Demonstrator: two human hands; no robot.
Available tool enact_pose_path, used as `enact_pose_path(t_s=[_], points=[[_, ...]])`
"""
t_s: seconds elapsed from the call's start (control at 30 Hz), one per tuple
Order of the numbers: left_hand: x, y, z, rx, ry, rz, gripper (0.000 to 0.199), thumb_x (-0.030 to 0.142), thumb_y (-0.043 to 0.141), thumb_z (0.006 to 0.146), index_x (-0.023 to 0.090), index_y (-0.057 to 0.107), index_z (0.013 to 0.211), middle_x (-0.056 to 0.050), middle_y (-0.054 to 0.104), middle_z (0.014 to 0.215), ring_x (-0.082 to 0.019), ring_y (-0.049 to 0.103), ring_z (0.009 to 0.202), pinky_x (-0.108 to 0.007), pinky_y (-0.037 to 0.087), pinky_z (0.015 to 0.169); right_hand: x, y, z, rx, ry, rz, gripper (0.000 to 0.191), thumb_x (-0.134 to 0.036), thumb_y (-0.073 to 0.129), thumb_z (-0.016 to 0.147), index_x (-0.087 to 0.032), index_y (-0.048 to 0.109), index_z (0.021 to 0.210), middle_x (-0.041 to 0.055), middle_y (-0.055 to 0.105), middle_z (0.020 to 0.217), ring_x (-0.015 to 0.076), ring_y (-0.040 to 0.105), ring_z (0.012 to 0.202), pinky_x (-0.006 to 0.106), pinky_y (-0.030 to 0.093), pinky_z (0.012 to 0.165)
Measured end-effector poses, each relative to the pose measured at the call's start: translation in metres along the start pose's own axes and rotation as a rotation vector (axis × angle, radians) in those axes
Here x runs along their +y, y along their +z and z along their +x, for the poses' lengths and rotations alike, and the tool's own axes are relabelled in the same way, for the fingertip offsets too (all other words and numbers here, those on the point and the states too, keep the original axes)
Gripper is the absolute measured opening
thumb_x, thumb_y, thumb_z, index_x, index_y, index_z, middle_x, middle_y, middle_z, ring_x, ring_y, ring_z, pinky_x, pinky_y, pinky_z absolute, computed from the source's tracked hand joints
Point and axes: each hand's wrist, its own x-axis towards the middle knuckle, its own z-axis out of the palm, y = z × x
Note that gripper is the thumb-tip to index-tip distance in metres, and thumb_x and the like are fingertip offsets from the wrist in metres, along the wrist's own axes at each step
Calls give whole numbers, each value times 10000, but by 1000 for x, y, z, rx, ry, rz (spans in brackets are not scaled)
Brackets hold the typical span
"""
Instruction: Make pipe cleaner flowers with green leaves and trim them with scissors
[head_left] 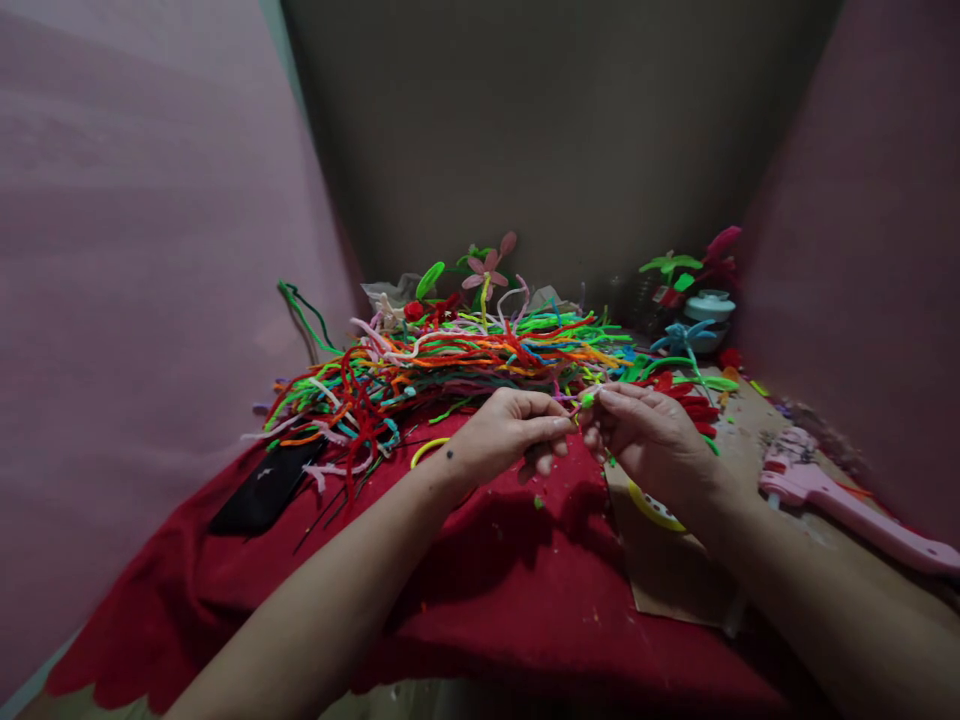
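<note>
Above the red cloth, my left hand (510, 432) and my right hand (649, 435) meet almost fingertip to fingertip. Both are closed in a pinch on a thin purple pipe cleaner (575, 409), which runs between them. A small bright green tip (588, 400) shows at my right thumb; the rest is hidden by the fingers. Just behind the hands lies a big tangled pile of pipe cleaners (480, 350) in many colours. Red fuzzy petals (686, 400) rest beyond my right hand.
A black phone (262, 492) lies at left on the red cloth (517, 600). At right, a pink glue gun (855, 505) rests beside a cardboard sheet (675, 580). Fuzzy flowers (486, 272) and a lidded jar (709, 308) stand at the back. Pink walls (150, 250) flank both sides.
</note>
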Motion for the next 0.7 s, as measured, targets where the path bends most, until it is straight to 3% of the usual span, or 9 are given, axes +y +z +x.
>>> enact_pose_path(t_s=[0.2, 0.3, 0.43, 0.57, 0.63, 0.7], points=[[-6, 15, 0, -33, 2, -132, 223, 332, 564, 752, 112, 545, 718, -14, 578, 601, -106, 559, 437, -216, 444, 384, 9, 0, 1, 6, 47, -22, 121, -221, 717, 626, -160, 651, 706, -6, 594, 603, 86, 506, 487, 208, 373, 444], [2, 14, 0, 11, 16, -1, 237, 341, 540, 766, 114, 552, 702, -15, 589, 598, -110, 580, 489, -247, 485, 491, 10, -1, 0, 4, 16, -32, 107, -240, 706, 655, -161, 640, 684, -13, 577, 585, 79, 491, 487, 203, 363, 445], [13, -13, -7, 240, 83, 426, 247, 346, 495, 792, 121, 593, 760, -10, 594, 642, -90, 547, 560, -217, 441, 563, 6, -5, 0, 20, 105, -13, 158, -275, 692, 675, -171, 598, 748, 18, 651, 706, 84, 527, 484, 201, 363, 418], [-1, -40, -28, 167, -25, 1045, 180, 311, 499, 773, 174, 598, 835, -19, 609, 753, -126, 543, 672, -234, 416, 624, 6, -10, 1, -1, 211, 53, 186, -285, 682, 675, -186, 559, 774, -16, 624, 630, 70, 499, 414, 175, 312, 346], [-17, -45, -40, 158, -140, 1357, 182, 319, 490, 766, 170, 578, 823, -52, 594, 782, -160, 541, 701, -263, 408, 634, 8, -10, 1, -22, 226, 59, 165, -275, 670, 686, -175, 568, 770, -24, 598, 594, 56, 470, 395, 165, 311, 343], [-31, -46, -48, 133, -112, 1511, 211, 322, 421, 808, 164, 558, 836, -82, 578, 833, -182, 538, 757, -284, 403, 675, 10, -8, 1, -31, 206, 52, 140, -258, 662, 693, -165, 579, 757, -31, 569, 552, 47, 447, 397, 155, 317, 352]])
